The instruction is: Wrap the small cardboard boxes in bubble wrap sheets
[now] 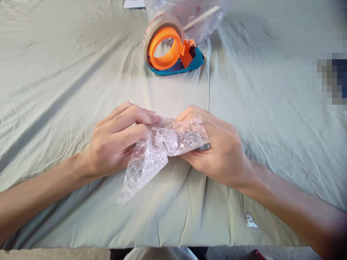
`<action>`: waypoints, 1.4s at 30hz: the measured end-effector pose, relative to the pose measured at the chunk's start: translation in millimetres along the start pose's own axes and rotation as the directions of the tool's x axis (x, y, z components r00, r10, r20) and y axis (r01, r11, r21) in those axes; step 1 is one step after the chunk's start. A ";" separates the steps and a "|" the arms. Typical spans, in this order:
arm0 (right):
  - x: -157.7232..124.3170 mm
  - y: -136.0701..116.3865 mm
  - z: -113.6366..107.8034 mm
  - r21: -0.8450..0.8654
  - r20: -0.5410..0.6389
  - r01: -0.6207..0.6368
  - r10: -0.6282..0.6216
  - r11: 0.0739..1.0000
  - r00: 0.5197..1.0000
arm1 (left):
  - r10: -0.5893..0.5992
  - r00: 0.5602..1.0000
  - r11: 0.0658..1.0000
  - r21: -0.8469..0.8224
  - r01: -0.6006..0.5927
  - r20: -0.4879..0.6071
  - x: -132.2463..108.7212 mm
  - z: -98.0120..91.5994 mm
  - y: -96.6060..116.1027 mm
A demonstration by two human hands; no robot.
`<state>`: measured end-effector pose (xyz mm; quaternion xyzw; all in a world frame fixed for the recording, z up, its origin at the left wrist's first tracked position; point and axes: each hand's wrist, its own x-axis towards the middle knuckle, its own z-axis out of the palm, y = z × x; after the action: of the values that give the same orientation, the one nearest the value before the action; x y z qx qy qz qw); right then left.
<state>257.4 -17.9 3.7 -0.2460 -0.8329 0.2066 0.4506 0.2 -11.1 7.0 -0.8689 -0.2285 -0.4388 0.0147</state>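
A piece of clear bubble wrap (157,151) is bunched between both hands above the middle of a table covered in pale green cloth (54,90). My left hand (119,141) pinches the wrap's left side with curled fingers. My right hand (217,148) is closed round the wrap's right end, where a small dark object (202,147) peeks out from under the wrap; I cannot make out what it is. A loose tail of the wrap hangs down toward the front edge.
An orange and blue tape dispenser (170,50) with a roll of tape stands at the back centre. Behind it lies a clear plastic bag (189,18). A small scrap of clear plastic (251,221) lies near the front right edge.
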 end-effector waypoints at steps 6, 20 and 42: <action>0.6 -1.4 -3.9 0.014 0.043 0.001 -0.002 1.000 0.999 | -0.163 0.977 0.966 -0.180 0.187 0.141 3.5 -5.9 -2.6; 7.8 -3.2 -10.1 -0.116 0.004 0.007 -0.007 0.993 1.000 | -0.447 0.877 0.725 -0.503 0.470 0.175 10.2 1.0 8.8; 4.2 -14.4 -3.8 -0.278 0.086 0.202 -0.185 0.939 0.979 | -0.487 0.822 0.663 -0.488 0.568 0.294 4.4 0.1 1.8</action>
<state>255.4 -26.4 16.5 -0.2191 -0.8869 0.0459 0.4040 3.4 -11.0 10.6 -0.7584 -0.3336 -0.4094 -0.3819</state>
